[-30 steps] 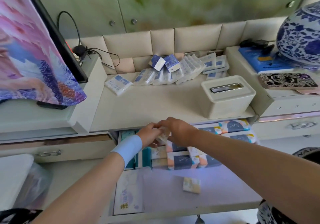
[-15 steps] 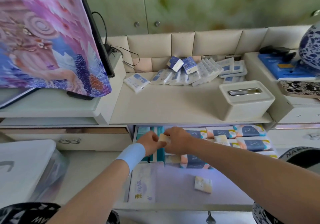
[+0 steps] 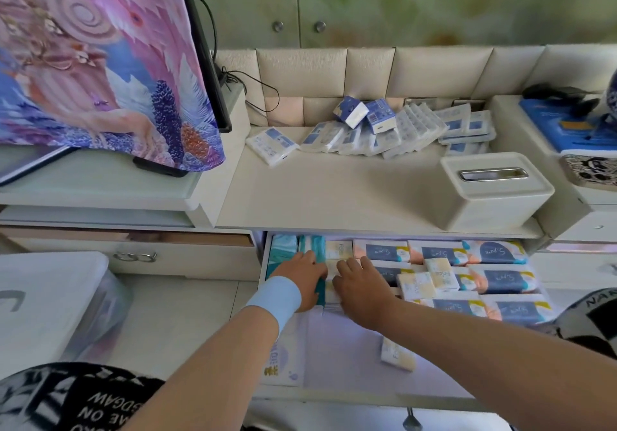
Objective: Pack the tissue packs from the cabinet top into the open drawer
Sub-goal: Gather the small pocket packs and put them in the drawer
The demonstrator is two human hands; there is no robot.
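Down in the drawer (image 3: 344, 360), right under our fingertips, small cream packs (image 3: 339, 250) sit in a column. Our left hand (image 3: 302, 277) and right hand (image 3: 360, 288) lie side by side on that column. The fingers are straight and loose, pressing the packs flat rather than gripping them. The thumbs are hidden, so a light pinch underneath is possible.

Just left of the left fingers stand teal packs (image 3: 282, 252). To the right of the right fingers, navy packs (image 3: 500, 280) fill the back of the drawer in rows, with two more cream ones lying on top. Nearer to us than the right hand, a loose pack (image 3: 397, 354) lies alone on the drawer floor.

Well beyond both sets of fingertips, up on the cabinet top (image 3: 334, 193), a pile of blue-and-white packs (image 3: 384, 135) leans in a ragged row behind a tissue box (image 3: 494, 197).

We judge the job partly done. The back of the drawer is stocked and the front half is bare. The whole blue-and-white pile is yet to be carried down, and the loose pack needs a place.
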